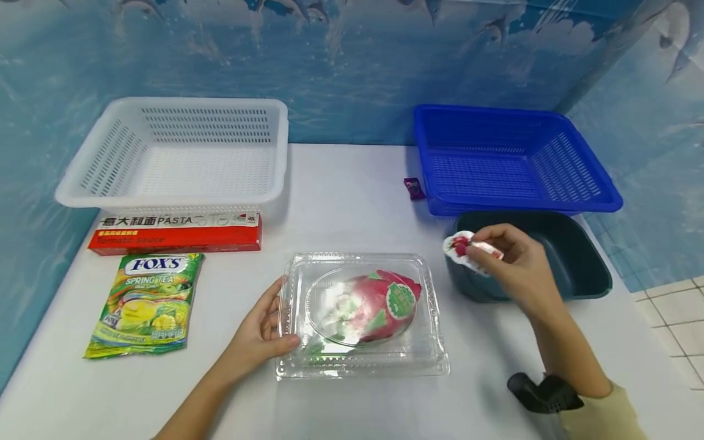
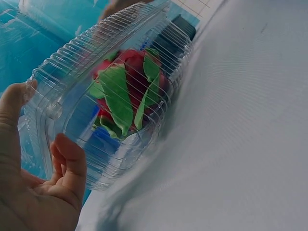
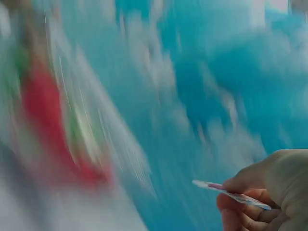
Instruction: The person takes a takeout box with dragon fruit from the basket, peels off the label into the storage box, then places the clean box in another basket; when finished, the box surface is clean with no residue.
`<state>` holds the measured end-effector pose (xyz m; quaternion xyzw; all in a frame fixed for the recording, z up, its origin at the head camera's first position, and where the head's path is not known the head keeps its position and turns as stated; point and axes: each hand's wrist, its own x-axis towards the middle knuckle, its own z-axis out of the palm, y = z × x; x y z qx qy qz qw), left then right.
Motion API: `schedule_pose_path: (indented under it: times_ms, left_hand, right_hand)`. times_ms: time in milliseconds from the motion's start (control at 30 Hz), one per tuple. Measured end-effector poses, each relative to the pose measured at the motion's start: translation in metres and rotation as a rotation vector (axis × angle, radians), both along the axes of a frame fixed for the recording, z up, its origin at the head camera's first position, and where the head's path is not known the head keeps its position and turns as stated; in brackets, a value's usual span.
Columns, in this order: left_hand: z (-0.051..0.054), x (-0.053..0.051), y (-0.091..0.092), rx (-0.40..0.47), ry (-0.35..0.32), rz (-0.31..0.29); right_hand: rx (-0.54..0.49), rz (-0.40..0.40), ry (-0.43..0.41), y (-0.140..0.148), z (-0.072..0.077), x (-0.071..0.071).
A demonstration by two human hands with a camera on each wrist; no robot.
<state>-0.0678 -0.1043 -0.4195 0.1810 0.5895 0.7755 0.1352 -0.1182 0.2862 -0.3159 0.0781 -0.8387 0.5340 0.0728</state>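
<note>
A clear plastic clamshell box (image 1: pixel 360 363) lies on the table in the head view, its lid down over a red dragon fruit (image 1: pixel 379 302) with green scales and a round green label. My left hand (image 1: pixel 264 333) grips the box's left edge, thumb on top; the left wrist view shows the same hand (image 2: pixel 53 178) beside the box's ridged side. Over the dark bin's near left rim, my right hand (image 1: pixel 508 256) pinches a small flat card (image 1: pixel 459 245) with a red picture on white. Edge-on in the right wrist view, the card (image 3: pixel 211 185) looks thin.
A dark green bin (image 1: pixel 583 275) stands at right, before a blue basket (image 1: pixel 522 208). A small purple packet (image 1: pixel 414 188) lies left of that basket. At left are a white basket (image 1: pixel 170 205), a red pasta box (image 1: pixel 176 238) and a green candy bag (image 1: pixel 145 305).
</note>
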Motion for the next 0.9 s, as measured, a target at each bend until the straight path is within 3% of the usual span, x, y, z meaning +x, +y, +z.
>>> schedule_pose_path:
  times_ms: [100,200,267,400,600,667,800,900]
  left_hand:
    - [-0.001,-0.003,0.002,0.01,-0.01,-0.007]
    - [-0.002,-0.003,0.005,0.019,-0.028,-0.012]
    - [-0.002,-0.003,0.008,0.016,-0.041,-0.016]
    - [0.0,-0.003,0.013,0.007,-0.063,-0.029]
    - [0.004,-0.003,0.013,-0.003,-0.077,-0.018]
    - [0.005,-0.003,0.012,-0.009,-0.078,-0.013]
    - [0.007,-0.001,0.007,-0.058,-0.085,-0.008]
    - [0.012,0.002,0.004,-0.205,-0.091,0.028]
  right_hand:
    - [-0.07,0.182,0.037,-0.051,0.006,0.018]
    - [0.105,0.304,0.028,-0.094,0.003,0.027]
    - [0.231,0.323,0.03,-0.112,-0.001,0.029]
    - [0.398,0.296,0.13,-0.126,-0.009,0.032]
    - [0.656,0.25,0.523,-0.132,-0.02,0.033]
    - [0.717,0.201,0.612,-0.133,-0.022,0.033]
    - [0.725,0.091,0.632,-0.127,-0.02,0.032]
    - [0.62,0.033,0.612,-0.113,-0.02,0.031]
